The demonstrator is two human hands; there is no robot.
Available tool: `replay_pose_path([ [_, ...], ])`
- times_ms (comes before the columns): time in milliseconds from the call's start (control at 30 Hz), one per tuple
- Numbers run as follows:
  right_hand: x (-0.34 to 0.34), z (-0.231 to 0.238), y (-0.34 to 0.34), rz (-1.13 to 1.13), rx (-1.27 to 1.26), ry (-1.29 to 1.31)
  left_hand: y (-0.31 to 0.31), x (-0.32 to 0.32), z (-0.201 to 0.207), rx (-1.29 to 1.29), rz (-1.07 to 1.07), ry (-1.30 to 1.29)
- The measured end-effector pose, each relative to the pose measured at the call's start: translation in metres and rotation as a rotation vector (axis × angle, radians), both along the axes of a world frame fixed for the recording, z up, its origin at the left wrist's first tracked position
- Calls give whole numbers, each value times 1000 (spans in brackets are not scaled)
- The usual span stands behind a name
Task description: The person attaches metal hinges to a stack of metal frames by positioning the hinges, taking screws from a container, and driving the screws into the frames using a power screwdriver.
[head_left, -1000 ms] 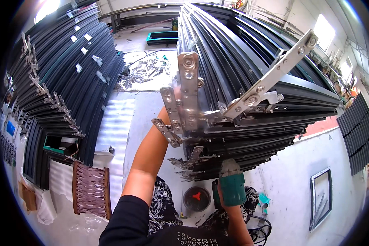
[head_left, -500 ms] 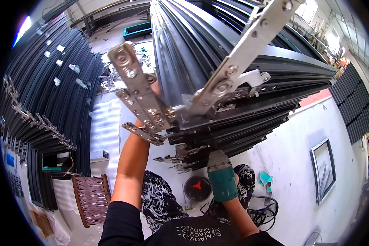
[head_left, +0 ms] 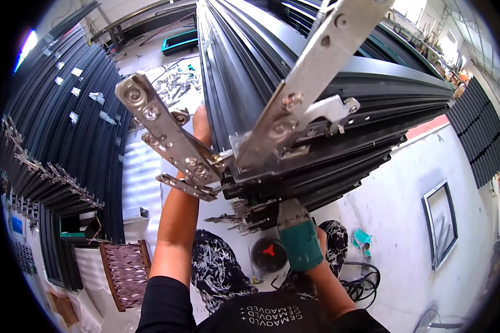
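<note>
In my right hand (head_left: 321, 242) is a teal power drill (head_left: 299, 244), its grey front end pointing up at the underside of a stack of black metal window frames (head_left: 228, 94). My left arm reaches up along the stack's left side. Behind a steel hinge arm, part of my left hand (head_left: 201, 126) shows against the frame edge; its fingers are hidden. Two riveted steel hinge arms stick out from the stack's near corner: a left one (head_left: 160, 125) and a longer right one (head_left: 316, 72). Smaller hinge ends (head_left: 241, 216) poke out lower down.
More black frames (head_left: 66, 127) with hinge ends stand stacked at the left. A woven brown stool (head_left: 126, 276) is at lower left. Between my legs lies a round black object with a red centre (head_left: 269, 254). Black cable (head_left: 361, 286) coils at right, and a small frame (head_left: 440, 227) lies beyond.
The hinge arms and the stack's near corner have shifted left in view. The drill has moved slightly left and stays below the stack, while my left arm keeps nearly the same pose.
</note>
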State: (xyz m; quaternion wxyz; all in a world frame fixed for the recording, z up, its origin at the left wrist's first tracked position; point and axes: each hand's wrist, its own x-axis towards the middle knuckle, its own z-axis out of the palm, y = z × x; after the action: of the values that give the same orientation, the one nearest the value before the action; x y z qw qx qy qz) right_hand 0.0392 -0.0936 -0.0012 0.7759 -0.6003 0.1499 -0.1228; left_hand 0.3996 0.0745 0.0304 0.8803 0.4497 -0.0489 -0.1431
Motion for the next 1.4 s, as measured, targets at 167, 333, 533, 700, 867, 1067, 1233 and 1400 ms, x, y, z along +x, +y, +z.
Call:
replay_pose_path([
  [167,2,-5,-8,9,-278,-15,25,-18,-8,23,11,11],
  [333,2,-5,4,31,-894,-313,36,-27,-3,95,60,-5],
  [533,-5,-23,3,13,-1019,-224,69,-145,0,437,560,-273],
  [700,-16,1,8,-65,-1164,-354,59,-298,35,732,810,-725],
  [867,-43,5,4,-183,-1182,-389,-1,-317,43,959,637,-949],
  [1067,-68,38,-6,-68,-125,-176,-27,-316,51,981,666,-1016],
  [1233,-75,30,-18,-81,-338,-185,-69,-306,30,1058,693,-1245],
  [1400,-80,20,-21,-81,-520,-147,-95,-305,-4,1277,550,-1400],
])
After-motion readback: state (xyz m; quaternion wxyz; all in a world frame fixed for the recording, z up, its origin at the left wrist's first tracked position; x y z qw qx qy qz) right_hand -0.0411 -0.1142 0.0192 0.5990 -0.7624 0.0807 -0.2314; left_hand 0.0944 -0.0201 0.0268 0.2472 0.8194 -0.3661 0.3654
